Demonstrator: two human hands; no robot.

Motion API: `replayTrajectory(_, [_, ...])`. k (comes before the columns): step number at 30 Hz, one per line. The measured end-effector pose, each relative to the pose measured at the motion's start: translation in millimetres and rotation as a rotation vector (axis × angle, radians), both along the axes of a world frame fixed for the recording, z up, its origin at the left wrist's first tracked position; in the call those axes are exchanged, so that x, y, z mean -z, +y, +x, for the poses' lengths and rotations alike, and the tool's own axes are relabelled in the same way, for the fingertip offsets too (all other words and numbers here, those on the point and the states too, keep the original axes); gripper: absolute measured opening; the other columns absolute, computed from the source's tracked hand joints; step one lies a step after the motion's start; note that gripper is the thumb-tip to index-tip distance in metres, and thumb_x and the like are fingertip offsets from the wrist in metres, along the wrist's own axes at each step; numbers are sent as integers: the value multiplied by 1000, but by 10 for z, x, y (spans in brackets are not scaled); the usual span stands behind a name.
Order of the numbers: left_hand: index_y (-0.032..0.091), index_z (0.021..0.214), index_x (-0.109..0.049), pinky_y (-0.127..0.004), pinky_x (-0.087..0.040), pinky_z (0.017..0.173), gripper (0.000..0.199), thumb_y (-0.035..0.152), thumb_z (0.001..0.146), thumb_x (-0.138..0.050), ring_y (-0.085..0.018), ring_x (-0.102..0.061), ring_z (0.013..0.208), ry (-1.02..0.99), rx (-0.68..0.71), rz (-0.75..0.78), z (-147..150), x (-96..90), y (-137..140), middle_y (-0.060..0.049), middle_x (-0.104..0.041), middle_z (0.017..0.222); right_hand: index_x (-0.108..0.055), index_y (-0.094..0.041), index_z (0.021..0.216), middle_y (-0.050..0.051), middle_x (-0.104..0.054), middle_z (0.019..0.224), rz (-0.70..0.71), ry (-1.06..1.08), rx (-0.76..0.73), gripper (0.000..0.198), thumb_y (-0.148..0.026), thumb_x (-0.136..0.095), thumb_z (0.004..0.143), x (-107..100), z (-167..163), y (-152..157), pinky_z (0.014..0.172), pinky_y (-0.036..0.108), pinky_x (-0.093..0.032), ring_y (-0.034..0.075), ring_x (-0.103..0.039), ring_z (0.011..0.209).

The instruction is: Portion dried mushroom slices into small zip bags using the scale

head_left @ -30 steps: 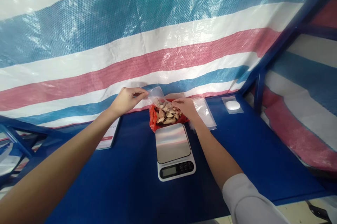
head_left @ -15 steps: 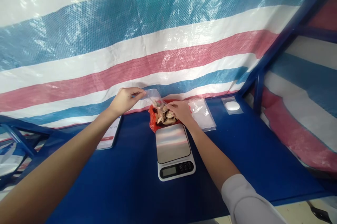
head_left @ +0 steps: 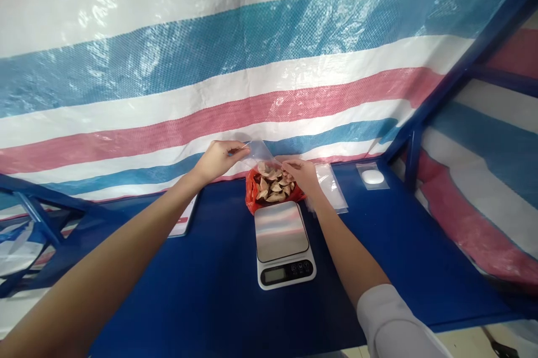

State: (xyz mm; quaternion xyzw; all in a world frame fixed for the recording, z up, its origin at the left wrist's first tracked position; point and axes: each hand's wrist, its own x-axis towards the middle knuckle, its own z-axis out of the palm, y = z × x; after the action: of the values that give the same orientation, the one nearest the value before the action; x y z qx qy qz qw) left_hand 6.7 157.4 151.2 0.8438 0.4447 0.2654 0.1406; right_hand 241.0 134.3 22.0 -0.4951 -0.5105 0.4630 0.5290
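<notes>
L hand (head_left: pixel 219 161) pinched clear bag (head_left: pixel 257 152) over red bag (head_left: pixel 251 193) nr tbl's (head_left: pixel 202 291) back edge; R hand (head_left: pixel 303 176) apart, grip unclear. Slices (head_left: pixel 275 187) mostly sat unbagged in red, none on scale (head_left: pixel 281 232).

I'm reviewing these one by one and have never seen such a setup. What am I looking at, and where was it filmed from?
There is no machine here: a person works with two bare hands. The view comes from a camera on their head, looking forward and down.

The left hand pinches a clear plastic bag. The right hand is at its other side; what those fingertips grip is too small to tell. Just below is a red bag of pale brown pieces.

On the blue table, nearer the camera, sits a kitchen-type scale. A partly hidden flat device lies left, more clear bags right, and a white rounded object further right.
</notes>
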Motion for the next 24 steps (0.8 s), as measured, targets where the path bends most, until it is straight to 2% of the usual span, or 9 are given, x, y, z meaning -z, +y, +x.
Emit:
replayTrajectory(3, [18,86,-77,-28,-53,74,46,60,88,-59,-19,-68,76,-31,15,-2,43,-6,8,-5,-77,88,-76,-18,82,3,-72,71,-16,27,5,24,-40,-67,76,-94,70,-3,55,27,-56,16,-64,57])
replayTrajectory(6, [18,87,-76,-28,-53,76,45,60,88,-58,-20,-69,78,-41,43,-18,91,8,9,-5,-78,90,-77,-18,82,3,-74,72,0,-39,19,23,-37,-66,76,-141,148,4,56,27,-56,17,-65,59])
replayTrajectory(12, [20,87,-76,-29,-52,75,40,54,89,-56,-20,-69,78,-18,71,-32,145,75,22,-5,-78,91,-78,-19,84,5,-78,82,35,-210,56,20,-35,-67,79,-98,258,27,65,30,-58,21,-71,73])
replayTrajectory(16, [21,83,-76,-29,-49,69,36,51,87,-57,-20,-66,70,42,34,-5,85,106,55,-4,-77,82,-78,-20,80,3,-76,75,52,-319,10,21,-35,-64,83,-103,199,-1,64,29,-56,20,-70,68])
replayTrajectory(19, [21,81,-76,-29,-49,68,34,50,85,-59,-20,-67,71,43,13,0,-7,108,80,-5,-77,81,-78,-22,77,2,-74,68,61,-427,-42,23,-34,-61,85,-153,107,-18,64,29,-55,19,-68,63])
replayTrajectory(24, [22,82,-78,-29,-51,72,34,50,84,-59,-21,-68,73,19,-45,0,-141,92,78,-4,-79,85,-81,-25,81,1,-79,84,119,-475,-109,17,-28,-64,84,-252,2,5,72,29,-55,21,-71,77])
